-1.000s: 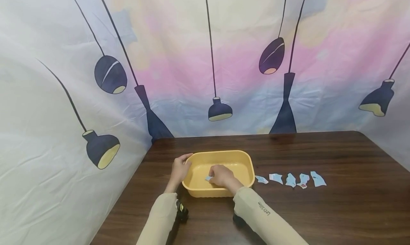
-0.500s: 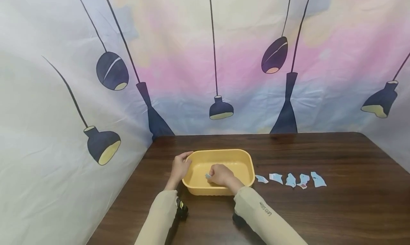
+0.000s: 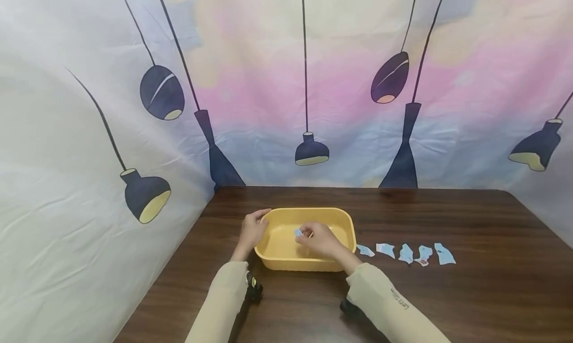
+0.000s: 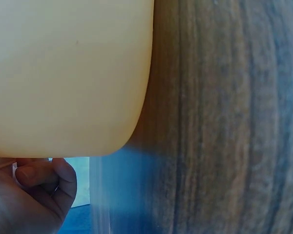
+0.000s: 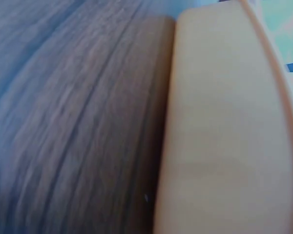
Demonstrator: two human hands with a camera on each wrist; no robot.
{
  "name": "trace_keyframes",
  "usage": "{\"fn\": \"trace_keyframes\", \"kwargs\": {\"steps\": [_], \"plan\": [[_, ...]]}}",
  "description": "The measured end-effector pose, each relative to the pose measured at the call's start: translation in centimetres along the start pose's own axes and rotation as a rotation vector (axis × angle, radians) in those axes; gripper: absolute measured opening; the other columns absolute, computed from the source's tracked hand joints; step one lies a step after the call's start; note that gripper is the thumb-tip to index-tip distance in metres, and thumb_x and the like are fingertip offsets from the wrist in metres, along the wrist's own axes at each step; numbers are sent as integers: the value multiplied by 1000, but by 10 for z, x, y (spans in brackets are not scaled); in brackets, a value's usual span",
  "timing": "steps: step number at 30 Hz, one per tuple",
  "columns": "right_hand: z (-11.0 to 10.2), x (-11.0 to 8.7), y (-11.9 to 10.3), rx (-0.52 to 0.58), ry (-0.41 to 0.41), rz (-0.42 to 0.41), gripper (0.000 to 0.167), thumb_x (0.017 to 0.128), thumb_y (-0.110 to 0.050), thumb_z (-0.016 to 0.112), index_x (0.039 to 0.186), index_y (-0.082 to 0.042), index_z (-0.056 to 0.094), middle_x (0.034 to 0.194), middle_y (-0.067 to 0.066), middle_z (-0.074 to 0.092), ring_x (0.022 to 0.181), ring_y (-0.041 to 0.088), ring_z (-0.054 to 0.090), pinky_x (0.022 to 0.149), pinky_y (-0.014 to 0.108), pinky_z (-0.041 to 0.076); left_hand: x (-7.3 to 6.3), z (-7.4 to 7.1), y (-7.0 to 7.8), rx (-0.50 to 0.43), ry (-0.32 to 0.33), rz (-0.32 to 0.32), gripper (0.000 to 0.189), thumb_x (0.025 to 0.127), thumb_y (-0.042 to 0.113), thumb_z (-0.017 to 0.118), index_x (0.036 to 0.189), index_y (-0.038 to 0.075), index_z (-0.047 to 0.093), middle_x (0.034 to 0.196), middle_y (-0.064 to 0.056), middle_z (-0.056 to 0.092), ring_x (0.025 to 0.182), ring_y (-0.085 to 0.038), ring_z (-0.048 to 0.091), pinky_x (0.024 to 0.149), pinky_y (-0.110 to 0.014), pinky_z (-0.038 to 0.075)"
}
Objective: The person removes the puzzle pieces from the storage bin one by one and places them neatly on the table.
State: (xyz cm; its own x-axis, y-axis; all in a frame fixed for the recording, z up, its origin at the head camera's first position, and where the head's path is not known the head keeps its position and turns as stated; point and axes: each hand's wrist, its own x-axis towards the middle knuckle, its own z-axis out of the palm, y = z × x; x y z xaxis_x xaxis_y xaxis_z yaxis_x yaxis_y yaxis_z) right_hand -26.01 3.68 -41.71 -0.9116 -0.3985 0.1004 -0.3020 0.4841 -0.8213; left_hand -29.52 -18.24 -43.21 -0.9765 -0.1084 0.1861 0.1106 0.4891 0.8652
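Note:
A yellow plastic basin [image 3: 304,265] sits on the dark wooden table. At its left end my left hand [image 3: 251,232] grips the rim, thumb toward the inside. The left wrist view shows curled fingers of the left hand [image 4: 39,195] against the basin wall [image 4: 68,97]. Over the basin's interior, my right hand [image 3: 323,239] pinches a small light-blue scrap of torn paper [image 3: 298,232] between thumb and fingers. Only the basin's outer wall [image 5: 224,122] and the tabletop fill most of the right wrist view; the right hand is out of that frame.
Several torn light-blue paper pieces lie in a row right of the basin, from a scrap [image 3: 366,251] close to its rim to a larger piece [image 3: 444,254] farther right. Behind the table [image 3: 492,293] hangs a cloth backdrop [image 3: 268,84] printed with lamps.
My right hand has lifted from the basin's floor with the paper scrap, moving slightly right and turning so the fingers show more. My left hand stays on the rim.

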Motion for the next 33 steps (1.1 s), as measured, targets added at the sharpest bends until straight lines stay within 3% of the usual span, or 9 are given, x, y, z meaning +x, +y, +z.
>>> {"fn": "trace_keyframes", "kwargs": {"steps": [11,20,24,33], "plan": [[-51,-37,11,83,97,-37,26,92,-20,64,105,3,65,90,13,64,71,11,56,63,24,48,-1,3,0,2,-22,-1,36,93,2,51,127,1,64,119,-24,68,79,-24,71,58,-25,52],[-105,-70,32,60,148,114,28,96,-20,60,110,3,62,87,13,62,74,16,56,68,33,54,-2,-2,-1,1,-13,2,36,92,1,52,126,1,64,121,-25,66,80,-20,68,61,-22,51],[-125,-86,53,12,148,165,32,97,-25,59,112,4,62,83,8,59,70,15,54,60,29,49,-2,-3,-2,-2,-1,-22,36,92,1,51,126,2,64,121,-25,66,84,-20,68,61,-23,52],[-156,-122,99,49,181,294,35,100,-20,53,117,10,57,72,1,50,58,9,45,51,26,42,0,1,-1,7,-19,-12,37,91,1,52,126,2,64,121,-25,66,90,-23,69,62,-23,53]]}}
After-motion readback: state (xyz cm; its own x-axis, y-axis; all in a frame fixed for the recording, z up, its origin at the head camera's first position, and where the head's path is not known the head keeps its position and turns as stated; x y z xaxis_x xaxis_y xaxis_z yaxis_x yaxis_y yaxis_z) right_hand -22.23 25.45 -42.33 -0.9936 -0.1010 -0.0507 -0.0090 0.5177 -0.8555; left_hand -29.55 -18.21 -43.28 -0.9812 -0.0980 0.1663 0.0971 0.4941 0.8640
